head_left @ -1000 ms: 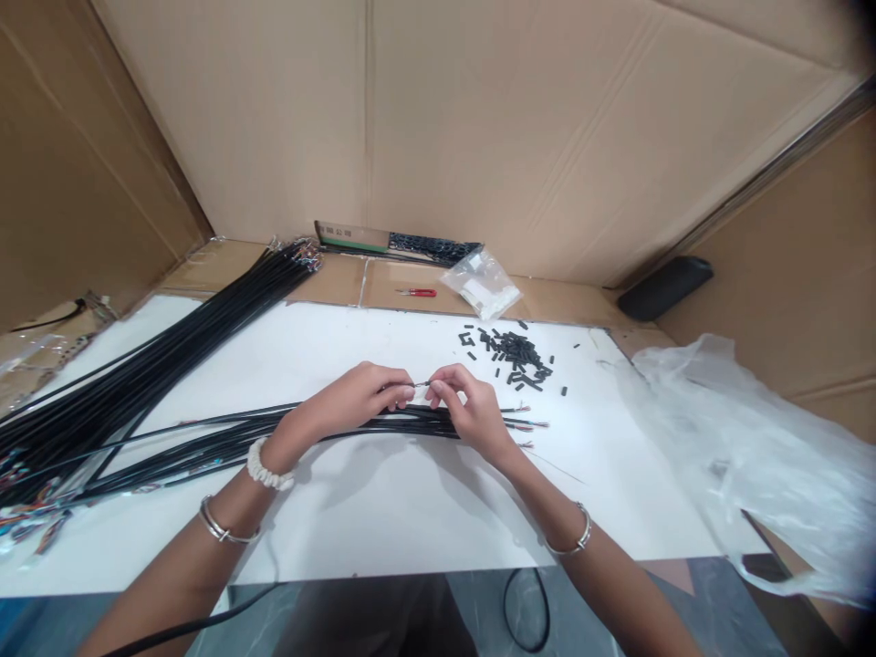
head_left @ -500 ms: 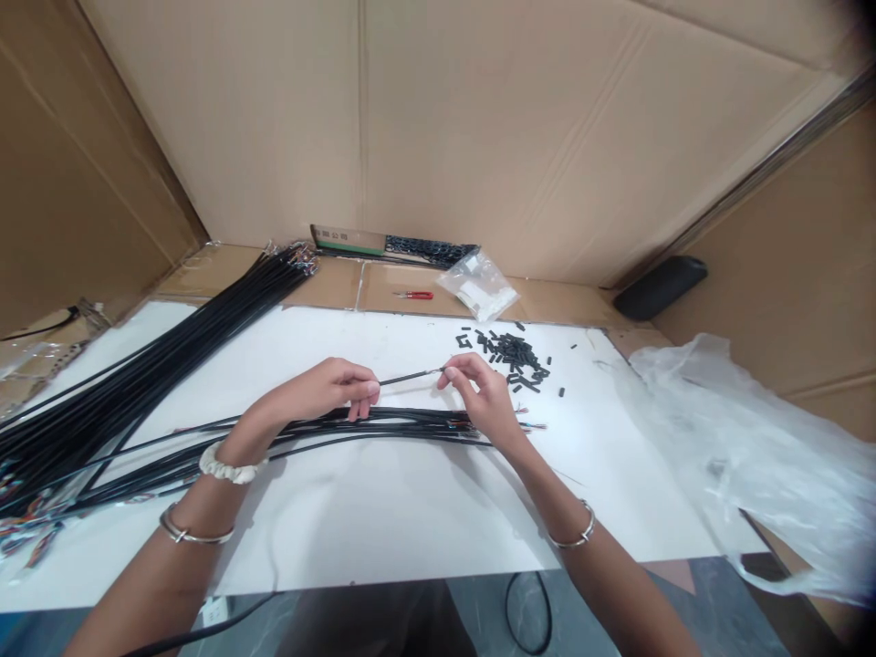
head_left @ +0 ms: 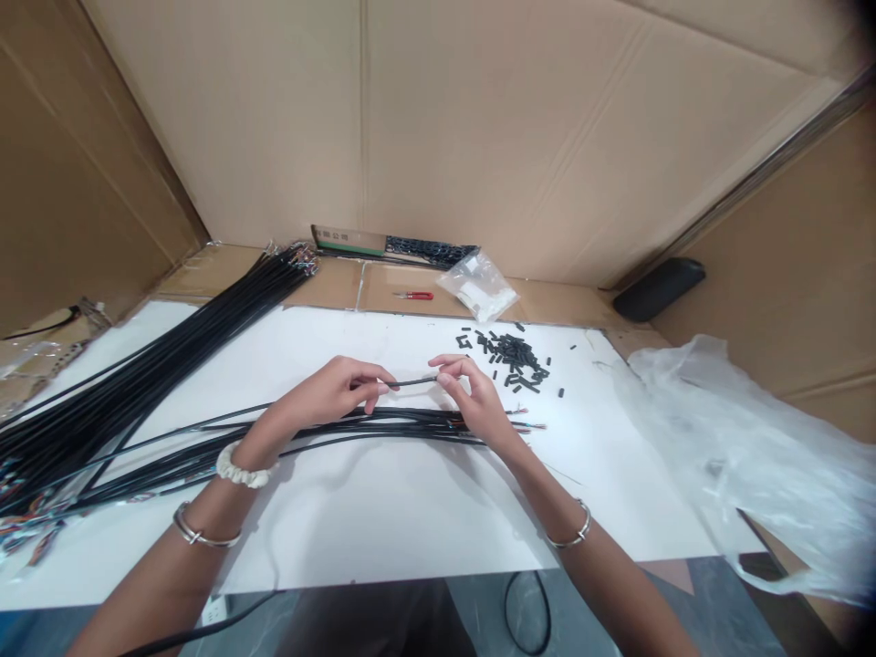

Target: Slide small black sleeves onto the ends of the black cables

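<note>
Between my hands runs a thin black cable (head_left: 414, 381), lifted above the white table. My left hand (head_left: 346, 391) pinches it with thumb and fingers. At the cable's right end, my right hand (head_left: 472, 394) closes thumb and fingertips around the tip, which they mostly hide. Under both hands lies a row of black cables (head_left: 383, 424) with coloured wire ends at the right. A pile of short black tube pieces (head_left: 513, 351) is spread just beyond my right hand.
A thick bundle of black cables (head_left: 171, 356) slants across the left side. Red-handled snips (head_left: 414, 296) and a clear bag (head_left: 481, 287) lie at the back. A large plastic bag (head_left: 773, 456) covers the right, near a dark cylinder (head_left: 661, 287). Cardboard walls (head_left: 438, 119) enclose the table.
My left hand has slid right along the cable, closer to my right hand. The bare metallic stretch by the right fingertips no longer shows. My right hand has shifted slightly left.
</note>
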A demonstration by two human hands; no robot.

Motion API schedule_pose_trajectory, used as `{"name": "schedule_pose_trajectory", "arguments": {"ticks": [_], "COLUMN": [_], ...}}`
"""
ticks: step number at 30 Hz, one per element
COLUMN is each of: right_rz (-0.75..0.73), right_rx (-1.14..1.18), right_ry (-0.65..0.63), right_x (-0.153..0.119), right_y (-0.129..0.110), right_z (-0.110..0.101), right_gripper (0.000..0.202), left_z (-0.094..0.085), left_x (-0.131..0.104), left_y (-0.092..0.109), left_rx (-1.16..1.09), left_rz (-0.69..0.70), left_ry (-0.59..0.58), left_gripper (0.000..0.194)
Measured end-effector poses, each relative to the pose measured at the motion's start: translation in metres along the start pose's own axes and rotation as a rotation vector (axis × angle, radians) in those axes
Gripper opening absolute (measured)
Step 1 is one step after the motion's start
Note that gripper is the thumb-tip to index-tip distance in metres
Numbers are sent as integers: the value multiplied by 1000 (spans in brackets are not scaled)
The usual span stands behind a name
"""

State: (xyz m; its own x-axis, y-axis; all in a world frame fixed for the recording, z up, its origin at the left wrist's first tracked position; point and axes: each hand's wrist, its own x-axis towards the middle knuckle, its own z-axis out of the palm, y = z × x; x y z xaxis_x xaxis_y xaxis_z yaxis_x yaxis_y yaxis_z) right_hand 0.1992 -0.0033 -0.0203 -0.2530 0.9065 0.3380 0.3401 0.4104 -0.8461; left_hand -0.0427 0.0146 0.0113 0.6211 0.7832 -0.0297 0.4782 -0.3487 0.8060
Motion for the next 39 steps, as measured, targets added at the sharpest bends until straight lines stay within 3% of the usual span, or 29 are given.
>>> {"name": "schedule_pose_trajectory", "arguments": {"ticks": [6, 19, 22, 27, 30, 39], "right_rz": [-75, -193, -214, -281, -283, -244], "right_rx": [-95, -385, -387, -405, -405, -381], "right_ry": [3, 11, 4, -54, -56, -4], "right_x": [-1, 0, -1, -6, -8, -4], "right_y": [-1, -3, -2, -2, -3, -7], "right_z": [4, 0, 3, 13, 14, 6], "right_gripper": [18, 33, 35, 35, 37, 36], "left_z": [3, -2, 8, 36, 42, 22], "left_x": [0, -1, 0, 6, 8, 0], "left_y": [-2, -1, 5, 13, 11, 18], "left_rx": [55, 117, 208, 272, 304, 282], "left_rz": [29, 23, 53, 240, 290, 155], "left_ry": [57, 45, 101, 153, 168, 113], "left_gripper": [32, 36, 30, 28, 28, 29]}}
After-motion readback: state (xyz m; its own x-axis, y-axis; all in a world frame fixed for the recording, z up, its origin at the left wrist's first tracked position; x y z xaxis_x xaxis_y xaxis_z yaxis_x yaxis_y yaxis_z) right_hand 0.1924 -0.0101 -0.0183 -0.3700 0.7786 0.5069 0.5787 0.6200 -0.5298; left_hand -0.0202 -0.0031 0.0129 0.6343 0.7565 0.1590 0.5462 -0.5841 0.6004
